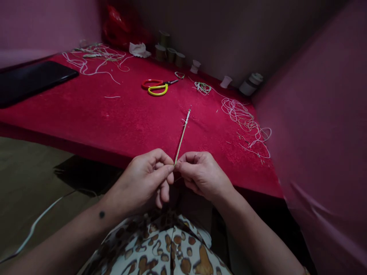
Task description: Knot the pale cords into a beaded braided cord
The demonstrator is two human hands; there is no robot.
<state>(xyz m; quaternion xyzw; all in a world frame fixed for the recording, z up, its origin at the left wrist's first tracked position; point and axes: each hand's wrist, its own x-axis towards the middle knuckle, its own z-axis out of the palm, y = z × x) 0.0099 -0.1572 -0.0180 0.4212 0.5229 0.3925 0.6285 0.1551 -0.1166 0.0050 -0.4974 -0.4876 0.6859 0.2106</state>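
A thin braided cord (181, 142), pale green with a white knotted stretch at its far end, runs taut from a small pin on the red cloth toward me. At its near end my left hand (151, 172) pinches a strand between thumb and forefinger. Close beside it, my right hand (202, 172) also pinches at the cord's near end, fingers curled. The fingertips of both hands almost meet there, and the exact strands between them are too fine to tell apart. Scissors (157, 88) with one red and one yellow handle lie beyond the hands.
The red-covered table (94, 110) carries a black phone (37, 80) at left. Tangled threads (100, 57) lie at the back left, more loose thread (241, 114) at right. Along the back stand thread spools (180, 60), a white bottle (251, 84) and a red plastic bag (123, 30).
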